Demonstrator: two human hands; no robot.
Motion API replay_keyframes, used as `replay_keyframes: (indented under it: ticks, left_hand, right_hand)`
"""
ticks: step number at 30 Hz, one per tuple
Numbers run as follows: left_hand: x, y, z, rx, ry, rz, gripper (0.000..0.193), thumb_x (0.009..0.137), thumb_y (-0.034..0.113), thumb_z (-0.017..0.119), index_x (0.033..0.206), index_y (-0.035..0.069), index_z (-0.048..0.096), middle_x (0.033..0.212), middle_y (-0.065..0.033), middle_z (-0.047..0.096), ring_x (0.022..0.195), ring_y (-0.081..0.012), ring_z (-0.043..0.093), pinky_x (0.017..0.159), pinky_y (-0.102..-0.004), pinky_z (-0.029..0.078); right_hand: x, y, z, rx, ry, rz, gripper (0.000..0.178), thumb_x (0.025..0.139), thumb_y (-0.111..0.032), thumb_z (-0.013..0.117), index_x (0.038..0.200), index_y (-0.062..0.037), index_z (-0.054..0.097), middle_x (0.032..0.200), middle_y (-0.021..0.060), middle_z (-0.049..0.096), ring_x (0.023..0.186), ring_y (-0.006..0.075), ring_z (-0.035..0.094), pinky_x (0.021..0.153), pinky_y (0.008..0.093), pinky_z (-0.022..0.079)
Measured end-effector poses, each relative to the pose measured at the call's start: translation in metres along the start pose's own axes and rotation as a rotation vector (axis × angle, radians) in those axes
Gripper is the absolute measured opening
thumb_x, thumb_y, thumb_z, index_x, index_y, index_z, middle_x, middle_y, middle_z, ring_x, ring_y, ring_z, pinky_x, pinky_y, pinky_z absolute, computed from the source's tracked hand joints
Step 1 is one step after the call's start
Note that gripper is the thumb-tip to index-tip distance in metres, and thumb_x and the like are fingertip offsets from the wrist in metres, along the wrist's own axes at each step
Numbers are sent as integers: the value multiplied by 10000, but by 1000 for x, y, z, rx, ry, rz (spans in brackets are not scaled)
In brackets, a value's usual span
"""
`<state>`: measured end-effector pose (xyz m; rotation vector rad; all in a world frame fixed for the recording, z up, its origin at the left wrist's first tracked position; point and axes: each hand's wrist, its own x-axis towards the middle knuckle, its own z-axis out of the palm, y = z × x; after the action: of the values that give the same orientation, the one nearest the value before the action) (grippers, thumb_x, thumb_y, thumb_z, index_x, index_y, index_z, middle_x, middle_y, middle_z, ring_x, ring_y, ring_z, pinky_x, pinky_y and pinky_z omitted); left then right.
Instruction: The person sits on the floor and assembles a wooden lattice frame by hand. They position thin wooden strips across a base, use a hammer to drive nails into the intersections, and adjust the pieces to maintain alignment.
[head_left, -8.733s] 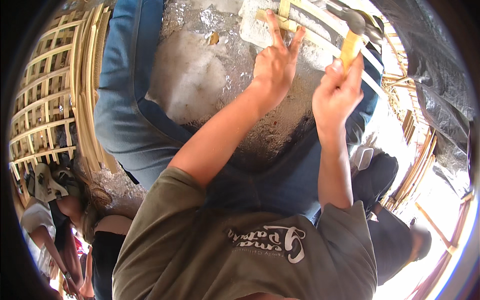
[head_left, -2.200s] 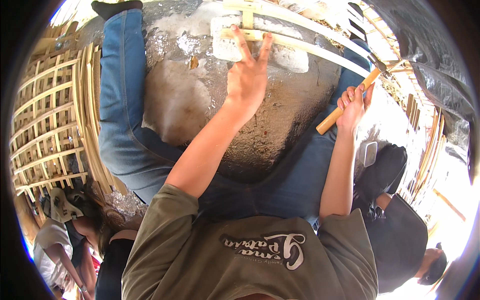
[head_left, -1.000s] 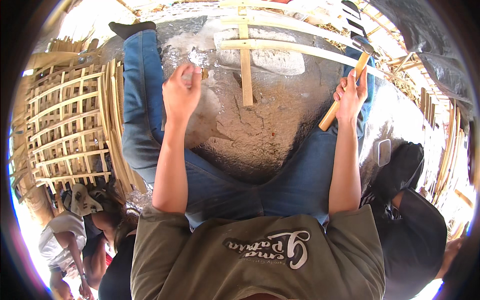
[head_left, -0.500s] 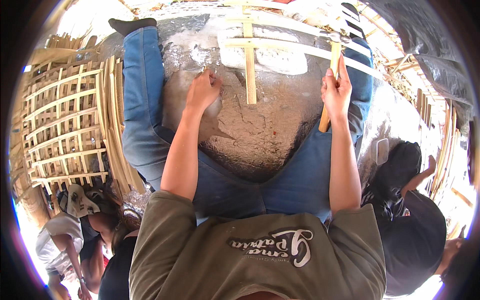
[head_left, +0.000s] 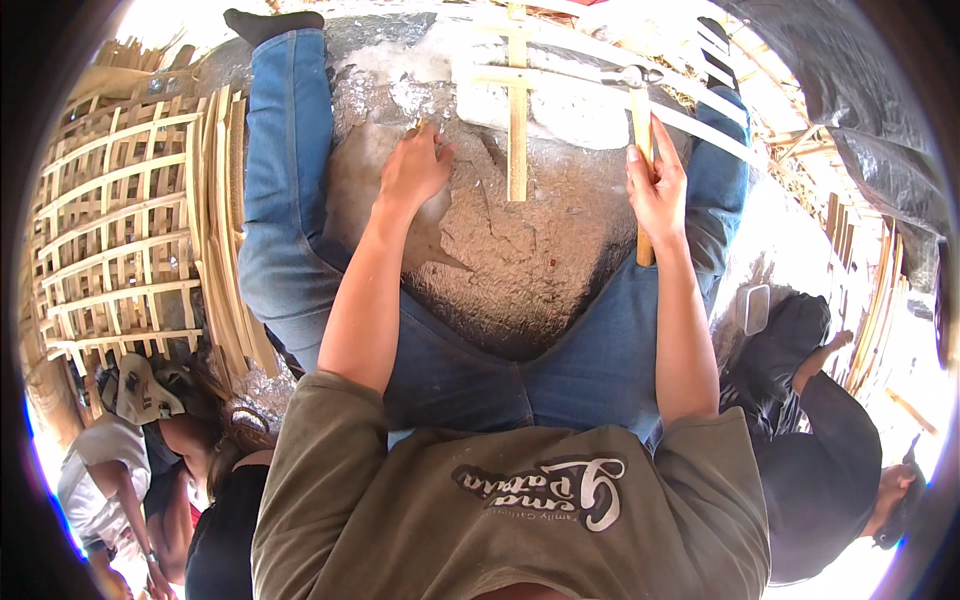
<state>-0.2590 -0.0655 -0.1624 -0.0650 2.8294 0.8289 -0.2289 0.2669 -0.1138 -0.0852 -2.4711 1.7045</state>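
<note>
My right hand (head_left: pixel 657 190) is wrapped around the wooden handle of a hammer (head_left: pixel 642 118). The metal head is up, over the pale bamboo strips at the far side. My left hand (head_left: pixel 415 168) is closed low over the dark, whitish-stained sheet, its fingertips pinched together; whatever they hold is too small to name. Between my hands, a short bamboo strip (head_left: pixel 517 150) points toward me, crossed by long bamboo slats (head_left: pixel 690 122) that run off to the right. A white flat bag-like thing (head_left: pixel 585 122) lies beneath the slats.
My jeans-clad legs (head_left: pixel 290 150) are spread around the work area. Woven bamboo panels (head_left: pixel 120 240) stand at the left with bundled strips beside them. People sit low on both sides, one in black (head_left: pixel 820 470) at the right. Dark plastic sheeting (head_left: pixel 890 150) hangs at the far right.
The hammer and my right hand have shifted slightly left, its head now closer to the crossing strip. My left hand has moved a little up and right, still closed.
</note>
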Motion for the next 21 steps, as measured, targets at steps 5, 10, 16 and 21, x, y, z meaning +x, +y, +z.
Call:
replay_keyframes:
  ticks: [5,10,16,21]
  left_hand:
    - [0,1,-2,1,-39,-13,378,962,320,632,1177,10,610,1143,-213,692,1089,-410,651,921,-493,510]
    - [-2,7,-7,22,-73,-33,390,962,303,632,1215,9,596,1192,-200,682,1125,-411,642,947,-508,508]
    - [-1,5,-5,43,-71,-10,408,968,295,631,1245,1,581,1187,-213,670,1104,-416,652,934,-510,518]
    - [-1,4,-4,71,-87,-24,422,964,295,644,1249,-8,574,1191,-223,652,1095,-419,656,927,-511,528]
  right_hand:
    - [-1,4,-1,-44,-9,26,549,995,-103,647,1507,-42,458,813,9,651,635,18,504,569,205,435]
    - [1,3,-3,-38,-17,41,596,1023,-153,629,1551,-75,365,694,-31,541,512,26,451,440,202,365]
    - [3,3,-8,-3,5,92,607,1024,-162,628,1556,-81,347,690,-32,535,496,16,428,430,197,350]
    - [3,2,-8,2,3,101,617,1023,-172,633,1557,-80,338,693,-31,531,499,14,424,429,195,347]
